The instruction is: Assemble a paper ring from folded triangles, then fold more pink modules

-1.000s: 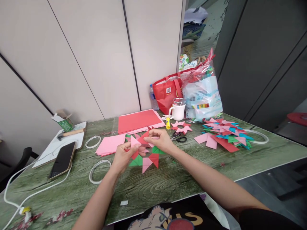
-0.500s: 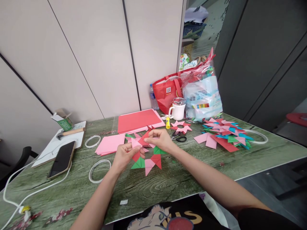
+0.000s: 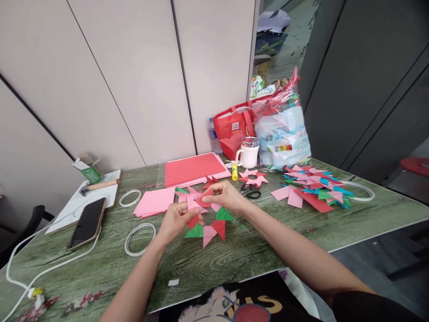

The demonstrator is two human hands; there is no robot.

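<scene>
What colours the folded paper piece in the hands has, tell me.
Pink, red and green; the folded paper piece shows best in the head view.

Light's even, diffuse, fairly bright on bench (image 3: 254, 255) around fingers (image 3: 217, 191); shadows soft. Pale wall panels (image 3: 134, 67) beyond them brightest, dark panels (image 3: 355, 103) far right dim. Glare on plastic bag (image 3: 284, 129) behind-right. Wide-angle stretch at edges; fine detail at fingers slightly soft.

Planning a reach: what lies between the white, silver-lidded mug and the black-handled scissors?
In the head view, a pink-and-red folded-paper ring lies between them.
</scene>
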